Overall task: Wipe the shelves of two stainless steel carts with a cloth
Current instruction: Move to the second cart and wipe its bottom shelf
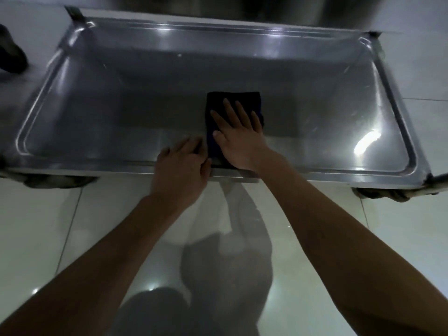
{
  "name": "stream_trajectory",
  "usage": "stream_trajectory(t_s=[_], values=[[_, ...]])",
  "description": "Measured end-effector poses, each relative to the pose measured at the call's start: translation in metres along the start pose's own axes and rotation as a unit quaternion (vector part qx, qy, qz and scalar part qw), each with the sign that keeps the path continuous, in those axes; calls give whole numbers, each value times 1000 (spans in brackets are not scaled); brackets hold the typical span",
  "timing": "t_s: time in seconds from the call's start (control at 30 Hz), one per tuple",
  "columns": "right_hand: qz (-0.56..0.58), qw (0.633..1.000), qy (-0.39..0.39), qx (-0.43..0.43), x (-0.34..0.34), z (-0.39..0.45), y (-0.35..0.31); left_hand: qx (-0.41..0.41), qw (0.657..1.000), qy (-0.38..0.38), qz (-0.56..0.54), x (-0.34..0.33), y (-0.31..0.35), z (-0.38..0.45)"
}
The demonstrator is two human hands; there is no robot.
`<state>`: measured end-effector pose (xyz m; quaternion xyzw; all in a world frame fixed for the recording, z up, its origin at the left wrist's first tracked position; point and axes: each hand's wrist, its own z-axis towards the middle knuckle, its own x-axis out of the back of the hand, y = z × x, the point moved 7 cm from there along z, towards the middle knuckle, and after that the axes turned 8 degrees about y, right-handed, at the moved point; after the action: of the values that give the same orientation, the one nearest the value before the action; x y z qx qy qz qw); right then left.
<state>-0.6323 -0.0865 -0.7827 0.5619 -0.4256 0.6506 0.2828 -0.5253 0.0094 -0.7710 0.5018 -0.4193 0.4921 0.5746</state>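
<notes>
We see a brushed, glossy steel shelf [97,112], a dark, matt cloth [234,100] and shiny tiled floor [43,226].

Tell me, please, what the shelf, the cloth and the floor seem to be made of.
Shelf: most likely stainless steel with a smooth, semi-glossy finish; it mirrors the lamps in bright streaks and has a pressed raised rim.
Cloth: a dark folded textile, matte, with no glare; the weave is too dark to tell.
Floor: probably glazed ceramic tile, pale and glossy; thin joint lines and clear reflections of the arms show.
</notes>
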Motion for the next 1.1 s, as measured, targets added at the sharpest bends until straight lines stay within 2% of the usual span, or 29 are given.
stream_trajectory(t_s=[0.17,0.4,0.5,0.63,0.93,1.1], values=[[12,1000,-25,8,-2,-14,-11,13,999,-44,-21,5,-8,-17],[7,999,6,36,8,-58,-15,18,999,27,-22,26,1,-20],[17,1000,10,18,10,-52,3,19,999,28,0,26,7,-9],[26,999,21,-29,17,-44,43,10,999,27,-16,22,28,7],[0,989,39,-140,52,-81,174,-73,992,-22,-99,2,146,45],[-18,959,65,-274,82,-125,272,-56,991,-49,-110,-13,173,56]])
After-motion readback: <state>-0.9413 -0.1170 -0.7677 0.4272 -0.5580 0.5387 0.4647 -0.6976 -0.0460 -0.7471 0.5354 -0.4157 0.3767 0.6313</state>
